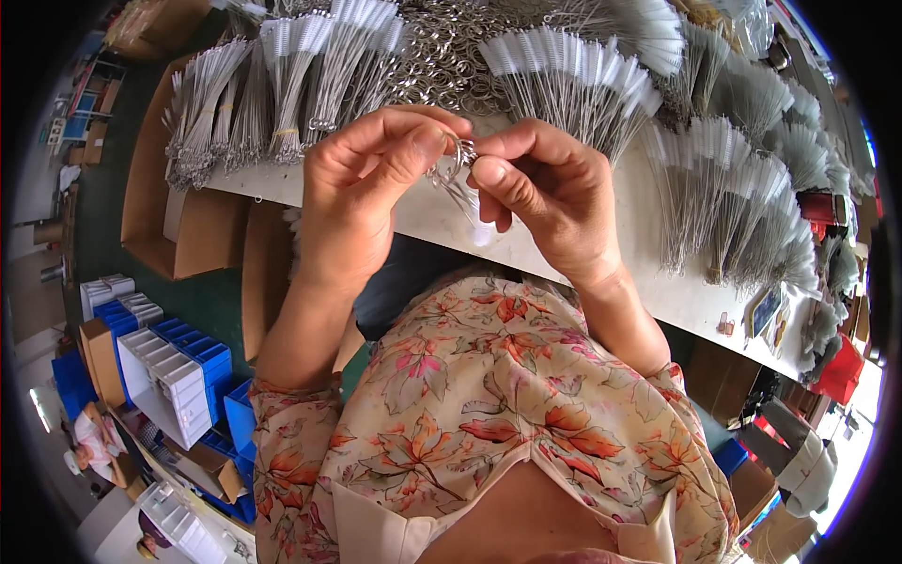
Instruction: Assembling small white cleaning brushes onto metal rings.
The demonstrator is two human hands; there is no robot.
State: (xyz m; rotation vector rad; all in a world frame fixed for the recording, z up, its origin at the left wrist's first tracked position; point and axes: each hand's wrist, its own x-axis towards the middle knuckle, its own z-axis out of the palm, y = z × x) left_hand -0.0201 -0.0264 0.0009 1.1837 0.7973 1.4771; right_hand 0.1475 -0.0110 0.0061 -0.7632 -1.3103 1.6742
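Both hands meet above the near edge of the tabletop (648, 273). The left hand (352, 179) pinches a shiny metal ring (453, 155) between thumb and forefinger, while the right hand (561, 193) closes thumb and forefinger on small wire ends at the ring's right side, its other fingers curled in. Thin wire stems (464, 199) hang below the ring, with a blurred white bristle tip (482, 233) near their lower end; how many stems there are, and whether their loops already sit on the ring, I cannot tell.

The step in hand looks like working wire loops and ring together. To do it well, the left hand should hold the ring firmly near its opening, if it has one, and keep it from turning. The right hand would best present the loops flat and lined up, feeding them by short pushes rather than bending the thin wire. Letting the stems hang free should keep the bristles uncrushed.

Beyond the hands lies a heap of loose rings (442, 61), with bundled wire brushes (301, 89) to its left and fanned wire brushes (568, 85) to its right.
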